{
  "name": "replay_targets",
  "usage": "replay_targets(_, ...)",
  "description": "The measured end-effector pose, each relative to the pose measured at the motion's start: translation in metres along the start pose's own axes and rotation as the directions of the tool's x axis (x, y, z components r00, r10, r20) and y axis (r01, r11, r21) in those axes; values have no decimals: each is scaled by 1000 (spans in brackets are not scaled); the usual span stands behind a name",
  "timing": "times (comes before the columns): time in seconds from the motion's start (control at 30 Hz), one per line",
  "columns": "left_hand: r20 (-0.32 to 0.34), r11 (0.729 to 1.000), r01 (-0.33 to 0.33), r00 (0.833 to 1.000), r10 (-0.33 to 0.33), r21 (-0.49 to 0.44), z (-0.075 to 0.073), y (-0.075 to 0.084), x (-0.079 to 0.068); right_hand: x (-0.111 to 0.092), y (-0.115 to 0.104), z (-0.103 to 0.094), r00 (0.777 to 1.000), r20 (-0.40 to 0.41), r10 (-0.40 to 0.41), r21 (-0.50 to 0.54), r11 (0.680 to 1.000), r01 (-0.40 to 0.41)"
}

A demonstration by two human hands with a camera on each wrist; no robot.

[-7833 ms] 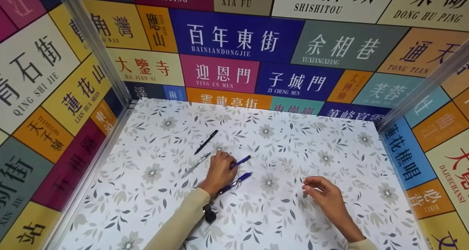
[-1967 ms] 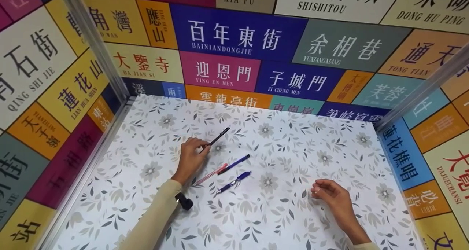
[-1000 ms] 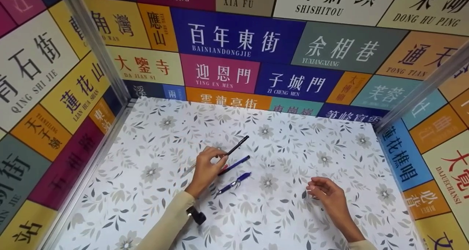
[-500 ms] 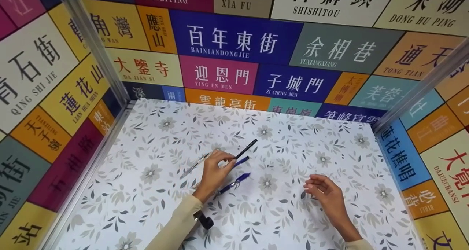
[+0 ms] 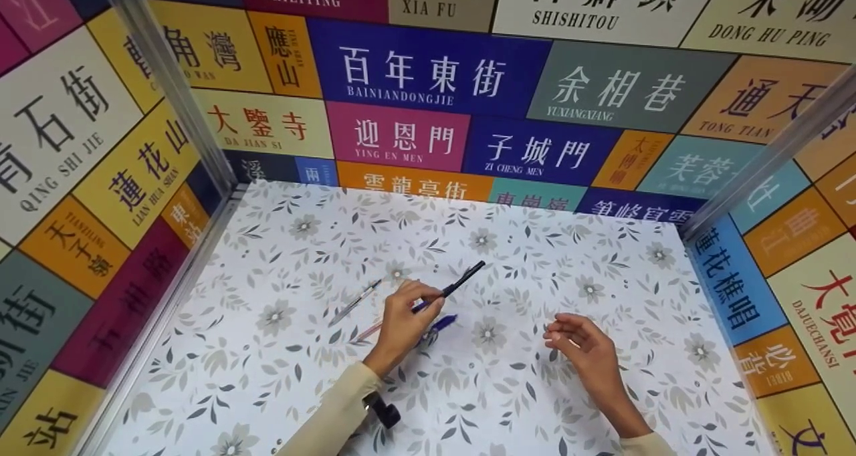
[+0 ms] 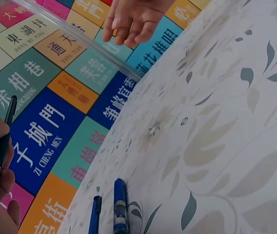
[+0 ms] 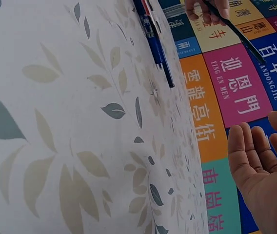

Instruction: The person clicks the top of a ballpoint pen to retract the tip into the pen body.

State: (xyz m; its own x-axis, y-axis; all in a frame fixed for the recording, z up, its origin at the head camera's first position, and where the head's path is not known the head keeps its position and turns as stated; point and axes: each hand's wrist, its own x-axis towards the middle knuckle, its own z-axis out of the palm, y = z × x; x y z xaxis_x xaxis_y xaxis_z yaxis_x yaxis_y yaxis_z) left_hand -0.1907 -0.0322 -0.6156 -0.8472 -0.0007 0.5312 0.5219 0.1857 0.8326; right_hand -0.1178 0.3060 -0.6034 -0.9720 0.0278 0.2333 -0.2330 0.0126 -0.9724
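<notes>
My left hand [image 5: 403, 322] pinches a black pen [image 5: 469, 274] between thumb and fingers, its capped end pointing up to the right. In the left wrist view the pen [image 6: 6, 131] stands off the cloth, its tip downward. Beneath that hand lie a slim blue pen [image 6: 95, 215], mostly hidden in the head view, and a thicker blue click pen [image 5: 444, 322]. To the hand's left are a clear pen [image 5: 354, 303] and a red pen [image 5: 370, 331], its upper part covered by the hand. My right hand [image 5: 588, 349] hovers to the right, fingers loosely bent, holding nothing.
A white cloth with grey leaves and flowers [image 5: 281, 369] covers the table. Panels with coloured name signs [image 5: 428, 61] wall it at the back and both sides, with clear corner posts [image 5: 177, 88]. A small black device [image 5: 382, 410] sits at the left wrist.
The black pen, lying on the cloth in the oldest frame, is now in my left hand, which has carried it rightward over the blue pens. My right hand has shifted slightly left.
</notes>
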Motion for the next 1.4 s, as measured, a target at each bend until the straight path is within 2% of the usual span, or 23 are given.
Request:
replay_targets(0.27,24,997,72,997,-71,-35,5,12,-4,2,-5,11,999,30,-33,-4,999,33)
replay_targets(0.37,13,997,59,998,-59,-54,9,19,-5,4,-6,16,998,49,-41,-14,999,41)
replay_targets(0.47,9,997,35,999,-35,-69,10,33,-7,6,-7,21,996,67,-62,2,998,62)
replay_targets(0.63,31,998,-1,1000,3,-55,13,46,-14,8,-10,29,992,88,-91,43,995,87)
replay_targets(0.73,54,998,22,998,-19,-63,16,44,-17,8,-11,33,992,95,-84,46,996,80)
replay_targets(0.87,86,993,78,994,-70,-85,21,33,-21,10,-13,38,991,102,-90,52,995,86)
replay_targets(1.0,121,989,92,990,-78,-119,24,24,-24,12,-15,42,987,111,-117,63,992,111)
replay_targets(1.13,148,983,95,986,-71,-160,25,23,-26,13,-17,45,984,118,-136,82,988,127)
replay_targets(1.4,156,981,123,983,-99,-153,29,28,-28,13,-21,52,981,118,-157,126,982,142)
